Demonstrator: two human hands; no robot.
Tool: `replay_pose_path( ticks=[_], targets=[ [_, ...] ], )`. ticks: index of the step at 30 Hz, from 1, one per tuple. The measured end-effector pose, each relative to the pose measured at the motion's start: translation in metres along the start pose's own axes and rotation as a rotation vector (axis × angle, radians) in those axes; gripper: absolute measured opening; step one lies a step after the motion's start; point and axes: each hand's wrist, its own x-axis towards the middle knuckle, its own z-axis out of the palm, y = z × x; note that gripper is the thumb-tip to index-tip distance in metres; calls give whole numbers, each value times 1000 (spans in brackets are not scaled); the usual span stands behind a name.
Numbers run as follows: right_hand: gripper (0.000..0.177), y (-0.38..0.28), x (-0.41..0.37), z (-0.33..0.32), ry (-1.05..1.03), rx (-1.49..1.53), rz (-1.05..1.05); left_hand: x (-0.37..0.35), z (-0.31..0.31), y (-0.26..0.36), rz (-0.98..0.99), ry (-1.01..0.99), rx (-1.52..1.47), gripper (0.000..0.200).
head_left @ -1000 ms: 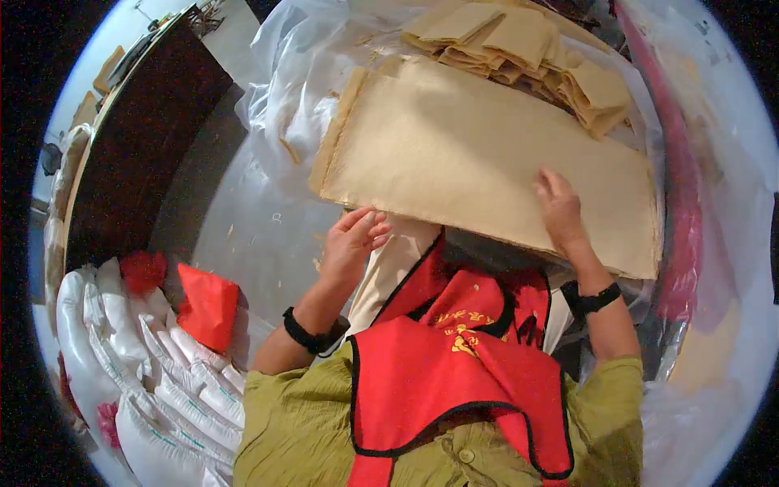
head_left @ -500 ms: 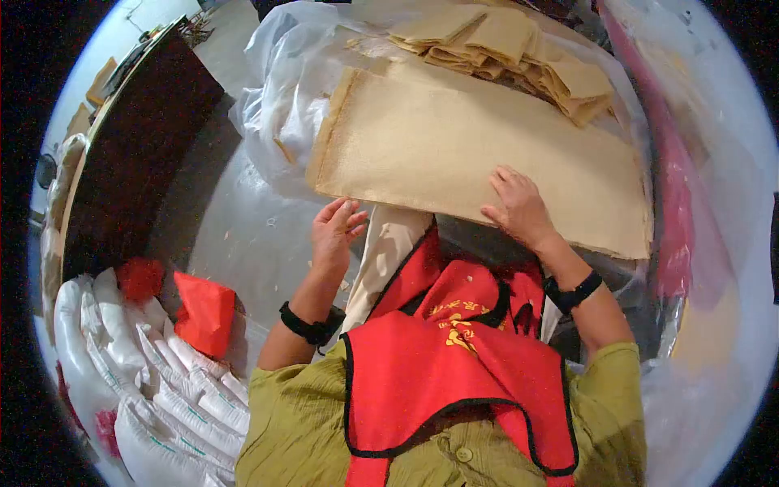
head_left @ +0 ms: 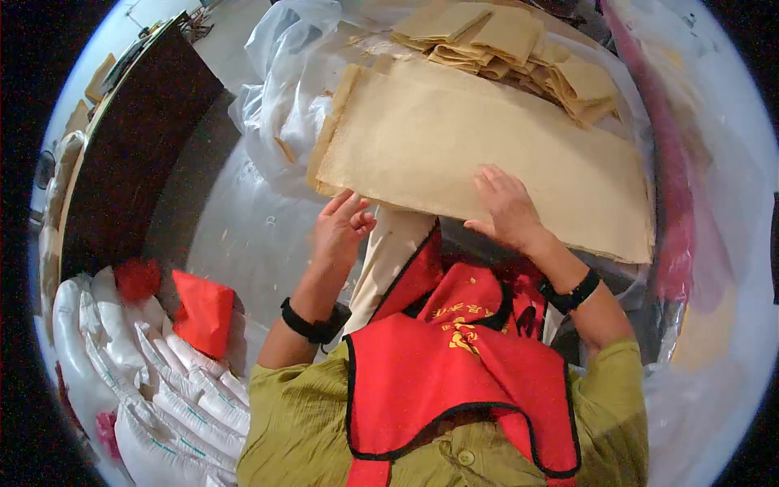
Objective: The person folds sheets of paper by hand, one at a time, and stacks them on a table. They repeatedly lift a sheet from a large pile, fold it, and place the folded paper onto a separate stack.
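A flat, tan woven sack lies on top of a stack of similar ones in front of me. Its left end sits a little inward, so the edge of a lower sack shows. My left hand is at the near left corner, thumb and forefinger closed at the sack's edge, the other fingers loosely curled. My right hand rests on the near part of the top sack, fingers stretched out and thumb apart.
Folded tan pieces are heaped behind the stack. Clear plastic sheeting bunches at its left. White filled bags and a red bag lie at lower left. A dark panel stands at left; pink plastic hangs at right.
The top sack's left end has shifted slightly to the right, uncovering the edge beneath. My left hand has moved slightly right, and my right hand slightly left.
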Motion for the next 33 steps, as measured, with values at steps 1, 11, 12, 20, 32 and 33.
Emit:
replay_pose_path(
  ticks=[1,11,12,20,32,33],
  targets=[
    [69,1,1,2,-5,-3,12,6,-3,-1,-2,-43,61,26],
    [58,11,-5,17,84,112,46,31,54,-2,448,-123,885,35],
    [57,12,-7,16,74,66,118,33,61,-12,570,-101,828,36],
    [60,22,-18,19,48,15,346,43,58,-54,598,-75,409,31],
    [40,34,-21,22,208,48,232,-6,153,-80,934,-802,859,46],
    [38,32,-20,8,-5,51,269,2,157,-93,933,-844,886,48]
  ],
)
